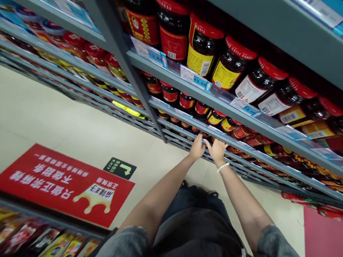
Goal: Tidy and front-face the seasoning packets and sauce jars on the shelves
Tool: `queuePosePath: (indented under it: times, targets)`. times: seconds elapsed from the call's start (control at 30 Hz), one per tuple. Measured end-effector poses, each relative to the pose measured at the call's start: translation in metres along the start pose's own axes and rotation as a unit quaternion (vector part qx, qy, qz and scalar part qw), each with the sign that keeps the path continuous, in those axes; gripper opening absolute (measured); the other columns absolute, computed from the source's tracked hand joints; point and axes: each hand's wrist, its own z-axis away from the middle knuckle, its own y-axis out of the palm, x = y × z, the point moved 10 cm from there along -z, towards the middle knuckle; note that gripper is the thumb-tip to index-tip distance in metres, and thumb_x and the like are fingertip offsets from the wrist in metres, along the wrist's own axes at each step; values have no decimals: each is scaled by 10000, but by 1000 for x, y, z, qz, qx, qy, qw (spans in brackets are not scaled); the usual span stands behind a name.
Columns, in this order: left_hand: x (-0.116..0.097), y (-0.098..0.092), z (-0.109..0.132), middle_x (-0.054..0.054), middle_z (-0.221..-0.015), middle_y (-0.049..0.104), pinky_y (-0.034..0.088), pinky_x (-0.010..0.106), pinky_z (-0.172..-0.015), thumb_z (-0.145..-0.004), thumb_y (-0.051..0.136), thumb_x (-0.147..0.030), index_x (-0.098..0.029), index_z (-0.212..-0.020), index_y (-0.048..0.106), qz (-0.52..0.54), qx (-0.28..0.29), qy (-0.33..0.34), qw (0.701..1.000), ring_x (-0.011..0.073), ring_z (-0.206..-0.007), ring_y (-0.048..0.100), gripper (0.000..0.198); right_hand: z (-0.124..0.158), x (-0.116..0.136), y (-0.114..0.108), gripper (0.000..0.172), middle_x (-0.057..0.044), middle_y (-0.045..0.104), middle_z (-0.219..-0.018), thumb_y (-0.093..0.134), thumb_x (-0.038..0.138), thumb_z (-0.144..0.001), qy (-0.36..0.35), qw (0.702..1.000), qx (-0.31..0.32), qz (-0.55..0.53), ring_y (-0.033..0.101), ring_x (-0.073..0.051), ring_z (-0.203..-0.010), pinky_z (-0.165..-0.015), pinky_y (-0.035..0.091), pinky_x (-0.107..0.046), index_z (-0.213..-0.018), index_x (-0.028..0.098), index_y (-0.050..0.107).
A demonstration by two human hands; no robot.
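Note:
My left hand (197, 148) and my right hand (217, 150) are side by side at the front of a low shelf, thumbs toward each other. The fingers of both look bent inward around something at the shelf edge (209, 131). What they grip is hidden and too small to make out. A beaded bracelet (223, 167) circles my right wrist. Just above the hands stand small dark jars with yellow labels (215, 117) and red-labelled jars (201, 107).
Larger red-lidded jars (201, 45) fill the shelf above, with price tags (202, 82) along its edge. A grey upright post (120, 48) divides the shelving. Packaged goods (50, 255) stand at lower left. A red floor sign (64, 184) and a green exit sticker (119, 168) lie on the floor.

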Motion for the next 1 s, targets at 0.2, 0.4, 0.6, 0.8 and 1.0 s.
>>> queuePosePath:
  times: [0.2, 0.4, 0.6, 0.8, 1.0]
  targets:
    - [-8, 1, 19, 189, -1459, 399, 343, 450, -1145, -629, 419, 0, -47, -1421, 357, -20, 23, 38, 999, 267, -1393, 336, 796, -20, 4, 11, 409, -184, 674, -1013, 493, 464, -956, 104, 994, 8, -36, 607, -351, -989, -893, 391, -465, -1024, 112, 690]
    - [-9, -79, 1, 182, -1388, 432, 361, 440, -1121, -862, 365, -87, -87, -1391, 358, -62, -109, -11, 992, 233, -1326, 400, 530, -19, -6, 13, 359, -176, 672, -1051, 464, 387, -981, 75, 996, 14, -41, 607, -321, -1017, -924, 394, -444, -1087, 135, 697]
    - [-18, -86, -44, 171, -1348, 457, 381, 391, -1099, -941, 398, -184, -96, -1322, 460, -188, -55, -27, 980, 247, -1303, 408, 396, -30, 6, 8, 609, -249, 654, -1050, 536, 598, -889, 86, 996, 2, -33, 583, -373, -1066, -900, 430, -440, -1109, 51, 685]
    - [-4, -66, -56, 186, -1089, 618, 518, 431, -845, -929, 424, -189, -94, -1050, 659, -318, 78, -67, 943, 336, -1107, 541, 280, -40, 9, 18, 400, -226, 681, -891, 530, 398, -948, 58, 997, 33, -25, 638, -327, -942, -942, 413, -453, -978, 45, 716]
    - [3, -70, -64, 183, -1079, 637, 493, 390, -876, -910, 431, -113, -85, -1124, 645, -358, 171, -49, 917, 281, -1014, 612, 305, -32, 11, 15, 365, -175, 681, -1019, 468, 365, -984, -26, 998, 54, -29, 595, -275, -1065, -1015, 376, -373, -1071, 93, 695]
